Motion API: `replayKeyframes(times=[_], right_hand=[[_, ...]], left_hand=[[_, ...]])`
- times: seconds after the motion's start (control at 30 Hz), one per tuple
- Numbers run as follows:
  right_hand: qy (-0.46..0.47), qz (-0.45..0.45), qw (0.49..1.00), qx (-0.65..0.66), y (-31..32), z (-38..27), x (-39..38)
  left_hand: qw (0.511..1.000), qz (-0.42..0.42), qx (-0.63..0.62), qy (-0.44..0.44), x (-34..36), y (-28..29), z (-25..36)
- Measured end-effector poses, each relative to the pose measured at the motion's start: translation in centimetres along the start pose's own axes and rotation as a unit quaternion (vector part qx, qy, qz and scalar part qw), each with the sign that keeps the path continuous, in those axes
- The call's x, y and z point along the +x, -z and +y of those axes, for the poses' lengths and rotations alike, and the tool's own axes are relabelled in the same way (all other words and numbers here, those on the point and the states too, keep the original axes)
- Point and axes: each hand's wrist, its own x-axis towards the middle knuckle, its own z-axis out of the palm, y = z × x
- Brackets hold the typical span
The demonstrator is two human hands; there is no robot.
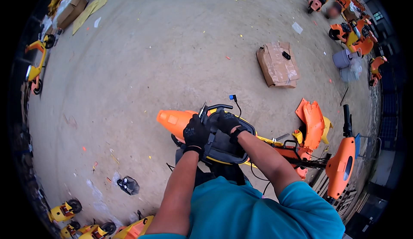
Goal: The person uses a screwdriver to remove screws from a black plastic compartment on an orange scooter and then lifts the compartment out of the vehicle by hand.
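Apparently both gloved hands (pixel 211 129) grip the scooter's seat frame (pixel 223 146).

A workshop or warehouse for electric scooters, with a wide bare concrete floor (pixel 172 45). Orange scooters (pixel 352 32) line its edges, beside loose orange body panels (pixel 313 123) and a cardboard box (pixel 278 65).

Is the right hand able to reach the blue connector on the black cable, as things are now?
Probably yes. The right hand rests on the seat area, and the blue connector stands just beyond it with nothing between.
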Motion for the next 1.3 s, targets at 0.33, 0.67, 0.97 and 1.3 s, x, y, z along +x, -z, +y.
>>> replayKeyframes(times=[0.33, 0.67, 0.97, 1.3], right_hand=[[0.212, 0.052, 0.975, -0.052, -4.9, 5.1, 3.0], [0.043, 0.034, 0.998, -0.018, -2.6, 2.7, 0.8], [0.201, 0.112, 0.968, -0.097, -3.4, 3.4, 2.0], [0.077, 0.068, 0.994, 0.023, -4.3, 4.3, 2.0]], left_hand=[[1.000, 0.003, 0.008, -0.002, 0.0, -0.4, 0.2], [0.999, 0.034, 0.008, -0.030, 0.0, -0.1, 0.4], [1.000, 0.020, 0.009, -0.004, -0.1, -0.4, 0.1], [1.000, 0.000, -0.011, 0.002, 0.0, -0.1, 0.3]])
